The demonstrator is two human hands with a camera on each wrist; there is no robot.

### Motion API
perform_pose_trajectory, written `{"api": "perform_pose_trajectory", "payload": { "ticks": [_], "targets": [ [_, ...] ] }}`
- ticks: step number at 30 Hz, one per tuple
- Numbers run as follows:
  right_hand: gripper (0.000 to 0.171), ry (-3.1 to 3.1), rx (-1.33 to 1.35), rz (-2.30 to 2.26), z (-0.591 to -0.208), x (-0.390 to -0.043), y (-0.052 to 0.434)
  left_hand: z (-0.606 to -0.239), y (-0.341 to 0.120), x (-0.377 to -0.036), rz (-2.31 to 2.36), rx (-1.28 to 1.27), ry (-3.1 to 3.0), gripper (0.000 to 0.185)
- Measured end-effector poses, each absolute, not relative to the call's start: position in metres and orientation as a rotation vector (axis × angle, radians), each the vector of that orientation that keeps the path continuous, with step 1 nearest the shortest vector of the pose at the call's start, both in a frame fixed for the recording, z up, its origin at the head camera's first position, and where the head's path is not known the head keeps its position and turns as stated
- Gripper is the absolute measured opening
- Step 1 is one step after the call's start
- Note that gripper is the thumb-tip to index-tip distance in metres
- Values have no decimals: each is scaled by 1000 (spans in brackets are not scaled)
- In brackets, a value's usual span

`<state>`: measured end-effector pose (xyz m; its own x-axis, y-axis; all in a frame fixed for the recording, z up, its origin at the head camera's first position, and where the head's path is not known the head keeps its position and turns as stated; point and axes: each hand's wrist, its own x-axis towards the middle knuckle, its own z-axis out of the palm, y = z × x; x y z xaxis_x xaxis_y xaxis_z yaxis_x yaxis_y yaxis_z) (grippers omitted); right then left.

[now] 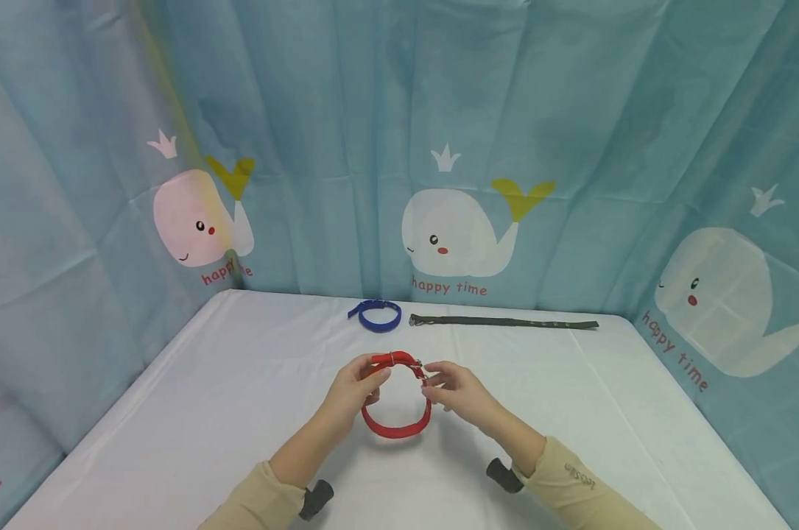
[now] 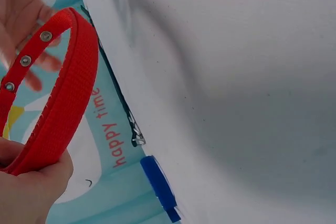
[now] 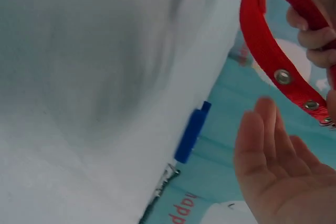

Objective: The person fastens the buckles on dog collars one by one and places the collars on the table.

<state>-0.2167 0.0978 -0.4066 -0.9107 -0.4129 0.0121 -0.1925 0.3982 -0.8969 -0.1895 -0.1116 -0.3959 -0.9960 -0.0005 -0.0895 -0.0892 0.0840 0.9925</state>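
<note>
Head view has me holding a closed loop of red woven strap, collar-like, with silver metal eyelets above the white cloth-covered tabletop, straight ahead at my twelve o'clock. My left hand pinches the band between thumb and fingers at about the loop's eleven o'clock. My right hand sits at its two to three o'clock, fingers fairly straight and parted, close by a silvery metal fitting at one o'clock. From the right wrist view those fingers look loose rather than clamped; whether a fingertip touches the strap, I cannot tell.

Beyond the loop, nearly at its twelve o'clock, lies a coiled blue strap with a short tail. At two o'clock a long, flat dark-green strap with a metal end lies stretched out. Behind everything hangs a pale-blue curtain printed with white whales.

As I judge it, my main worry is the single grip: with only my left hand pinching, a nudge from my right fingers could make the loop swing or twist. If my left thumb eased, the band could slide out and drop. The fitting is too small for me to tell how securely it is fastened; were it loose, a careless tug could pull the loop apart.
</note>
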Motion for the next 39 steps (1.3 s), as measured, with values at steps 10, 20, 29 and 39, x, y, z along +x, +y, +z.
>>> {"api": "perform_pose_trajectory", "payload": {
  "ticks": [10,20,29,39],
  "targets": [
    [38,1973,-285,-1555,-426,-219,93,-403,-119,-196,2205,-125,2194,35],
    [34,1857,-115,-1717,-435,-231,87,-407,-127,-206,2223,-229,2135,39],
    [34,1814,21,-1798,-441,-246,82,-415,-141,-218,2052,-284,2208,45],
    [33,1824,147,-1829,-446,-257,70,-418,-150,-238,1958,-430,2215,44]
  ]
}}
